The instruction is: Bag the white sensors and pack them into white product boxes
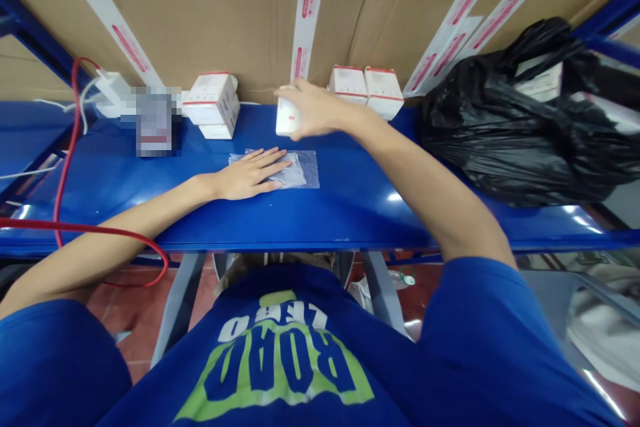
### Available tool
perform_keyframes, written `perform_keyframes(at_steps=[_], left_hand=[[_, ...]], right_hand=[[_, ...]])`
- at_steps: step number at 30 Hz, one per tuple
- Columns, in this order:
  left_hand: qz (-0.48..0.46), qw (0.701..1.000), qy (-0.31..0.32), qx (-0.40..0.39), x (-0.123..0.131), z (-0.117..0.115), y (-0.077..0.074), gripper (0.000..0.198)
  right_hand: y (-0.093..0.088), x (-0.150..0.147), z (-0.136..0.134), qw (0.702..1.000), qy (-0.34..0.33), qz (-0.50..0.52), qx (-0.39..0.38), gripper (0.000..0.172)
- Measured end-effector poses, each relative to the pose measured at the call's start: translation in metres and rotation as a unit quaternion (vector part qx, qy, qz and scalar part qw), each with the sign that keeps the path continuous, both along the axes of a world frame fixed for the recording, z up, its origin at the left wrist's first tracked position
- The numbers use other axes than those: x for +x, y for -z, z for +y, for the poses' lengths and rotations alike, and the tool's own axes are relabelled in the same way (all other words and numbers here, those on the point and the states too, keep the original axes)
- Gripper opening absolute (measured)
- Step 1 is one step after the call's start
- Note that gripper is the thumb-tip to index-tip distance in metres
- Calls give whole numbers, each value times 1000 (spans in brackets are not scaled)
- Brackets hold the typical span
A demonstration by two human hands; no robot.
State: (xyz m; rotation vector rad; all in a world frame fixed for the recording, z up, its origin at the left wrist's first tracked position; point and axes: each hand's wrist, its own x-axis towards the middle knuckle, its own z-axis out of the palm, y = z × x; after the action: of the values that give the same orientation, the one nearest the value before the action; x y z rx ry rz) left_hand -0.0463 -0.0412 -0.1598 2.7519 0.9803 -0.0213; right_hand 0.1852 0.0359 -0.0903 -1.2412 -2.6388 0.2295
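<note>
My right hand point(313, 109) is closed around a small white box point(286, 119), held toward the back of the blue shelf. My left hand point(253, 173) lies flat, fingers spread, on a clear plastic bag point(310, 170) with something pale inside or under it. To the right of my right hand stand two white boxes with red edges, one point(349, 83) touching the other point(384, 92). Left of it, more white boxes point(209, 99) are stacked against the cardboard.
A black plastic bag point(500, 127) with white boxes in it fills the right side. At left are a white power strip point(113, 95), a blurred-out object point(154, 123) and a red cable point(75, 127). Taped cardboard point(240, 13) closes off the back.
</note>
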Motion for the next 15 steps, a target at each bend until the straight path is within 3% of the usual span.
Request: perform_keyframes(at_steps=[3,8,11,15], left_hand=[[1,1000,-2,-4,0,0,0,67],[-8,1000,-6,-6,1,0,0,66],[-14,1000,-3,-2,0,0,1,66],[-16,1000,1,-2,-1,-1,1,66]], right_hand=[[3,-18,35,999,3,-32,-26,85],[15,-26,83,997,27,-60,-43,97],[19,-26,98,997,21,-64,-47,91],[19,-27,98,994,36,-78,-66,72]])
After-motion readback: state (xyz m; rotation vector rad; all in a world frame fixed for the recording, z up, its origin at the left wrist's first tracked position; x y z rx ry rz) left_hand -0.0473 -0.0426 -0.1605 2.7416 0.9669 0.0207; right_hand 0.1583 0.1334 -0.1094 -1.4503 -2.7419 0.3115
